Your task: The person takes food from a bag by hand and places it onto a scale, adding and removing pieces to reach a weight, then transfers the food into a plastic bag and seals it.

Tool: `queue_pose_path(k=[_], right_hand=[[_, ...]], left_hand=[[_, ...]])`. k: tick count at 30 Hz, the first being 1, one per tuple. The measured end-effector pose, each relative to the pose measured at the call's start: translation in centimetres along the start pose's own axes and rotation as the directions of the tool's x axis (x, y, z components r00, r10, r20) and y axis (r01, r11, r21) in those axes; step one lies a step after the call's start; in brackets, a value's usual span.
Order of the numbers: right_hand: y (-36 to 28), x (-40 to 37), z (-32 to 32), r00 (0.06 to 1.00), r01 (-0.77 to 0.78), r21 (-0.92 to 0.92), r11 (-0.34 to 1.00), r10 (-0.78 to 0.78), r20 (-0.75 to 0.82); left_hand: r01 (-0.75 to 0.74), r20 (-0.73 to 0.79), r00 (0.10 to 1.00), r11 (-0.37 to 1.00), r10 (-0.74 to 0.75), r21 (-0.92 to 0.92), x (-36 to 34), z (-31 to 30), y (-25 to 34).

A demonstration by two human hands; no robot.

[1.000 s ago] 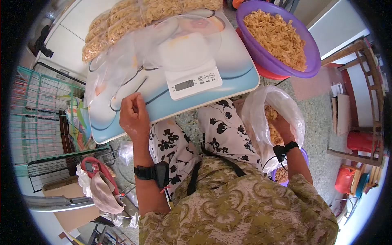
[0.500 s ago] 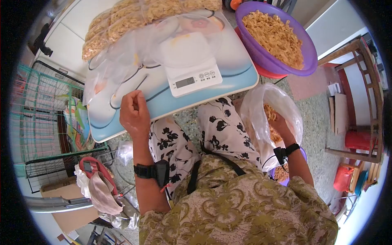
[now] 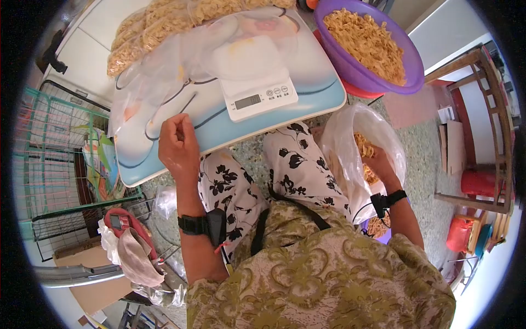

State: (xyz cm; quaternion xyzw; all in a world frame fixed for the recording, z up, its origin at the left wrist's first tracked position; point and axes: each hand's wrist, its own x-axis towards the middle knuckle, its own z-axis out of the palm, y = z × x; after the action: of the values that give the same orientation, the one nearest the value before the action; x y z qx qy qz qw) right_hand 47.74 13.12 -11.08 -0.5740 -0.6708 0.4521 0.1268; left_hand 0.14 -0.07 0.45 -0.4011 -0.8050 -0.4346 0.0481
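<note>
My left hand (image 3: 178, 143) rests closed at the near edge of the low table (image 3: 263, 124), with its fingers curled; whether anything is inside them is hidden. My right hand (image 3: 378, 163) reaches into a clear plastic bag (image 3: 334, 137) beside my right leg, its fingers against the yellow-brown dried pieces (image 3: 362, 143) and partly hidden by them. A white digital scale (image 3: 262, 100) stands on the table, with a pale, translucent thing on its pan. Thin clear plastic bags (image 3: 159, 71) lie to the left of the scale.
Filled bags of the pieces (image 3: 164, 27) line the table's far side. A purple basin (image 3: 413, 66) heaped with pieces stands at the far right, over a red one. Wire racks (image 3: 60, 159) are on the left, a wooden frame (image 3: 501, 131) on the right.
The view has shifted slightly. My right hand has moved a little within the bag, and pieces now show around its fingertips. My left hand stays curled at the table edge.
</note>
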Motion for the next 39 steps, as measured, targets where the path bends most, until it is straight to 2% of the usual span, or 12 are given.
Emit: queue_pose_path(k=[3,4,6,8,13,15,19,21,23,34,37,39], right_hand=[[-2.7,-1.2,-0.5,0.996,-0.034,-0.093,0.995,0.026,-0.084],[-3.7,-1.3,-0.9,0.997,-0.003,-0.17,0.985,-0.011,-0.081],[-3.8,-1.3,-1.6,0.995,-0.005,-0.252,0.968,-0.02,-0.097],[-2.6,-1.3,-2.1,1.0,0.031,0.173,0.984,-0.031,-0.005],[-5.2,-2.7,-3.8,0.996,-0.065,0.1,0.993,0.058,0.075],[-5.3,-3.1,-3.7,0.999,-0.037,0.364,0.931,0.03,0.025],[-5.9,-3.4,-4.4,0.999,-0.044,0.421,0.906,0.043,0.012],[-6.6,-3.6,-4.7,0.997,-0.072,0.561,0.824,0.067,0.029],[-6.9,-3.6,-5.0,0.996,-0.083,0.586,0.806,0.092,0.015],[-7.3,-3.5,-6.9,0.996,-0.043,0.712,0.701,0.085,-0.023],[-8.4,-3.5,-7.6,0.999,-0.034,0.77,0.638,0.026,0.023],[-9.1,-3.3,-8.0,0.999,-0.032,0.867,0.498,0.027,0.022]], left_hand=[[-0.026,-0.016,1.0,0.999,0.025,-0.045,0.0,0.2,-0.4],[0.009,0.015,1.0,1.0,-0.009,0.028,0.0,0.1,-0.4],[-0.01,0.026,1.0,1.0,0.009,0.026,0.2,0.1,-0.5],[-0.035,0.036,0.999,0.999,0.034,0.018,0.2,0.2,-0.5],[-0.068,-0.013,0.998,0.997,0.068,-0.036,0.2,0.4,-0.8],[-0.077,-0.021,0.997,0.996,0.077,-0.04,0.1,0.4,-0.9],[-0.092,-0.013,0.996,0.995,0.092,-0.031,0.2,0.2,-0.7],[-0.07,-0.007,0.998,0.997,0.07,-0.023,0.1,0.1,-0.6],[0.009,0.053,0.999,1.0,-0.009,-0.007,0.2,0.0,-0.7],[-0.001,0.046,0.999,1.0,0.001,-0.016,0.2,0.1,-1.1],[-0.002,0.048,0.999,1.0,0.003,-0.009,0.2,0.0,-0.9],[0.0,0.044,0.999,1.0,0.0,-0.001,0.1,0.0,-1.0]])
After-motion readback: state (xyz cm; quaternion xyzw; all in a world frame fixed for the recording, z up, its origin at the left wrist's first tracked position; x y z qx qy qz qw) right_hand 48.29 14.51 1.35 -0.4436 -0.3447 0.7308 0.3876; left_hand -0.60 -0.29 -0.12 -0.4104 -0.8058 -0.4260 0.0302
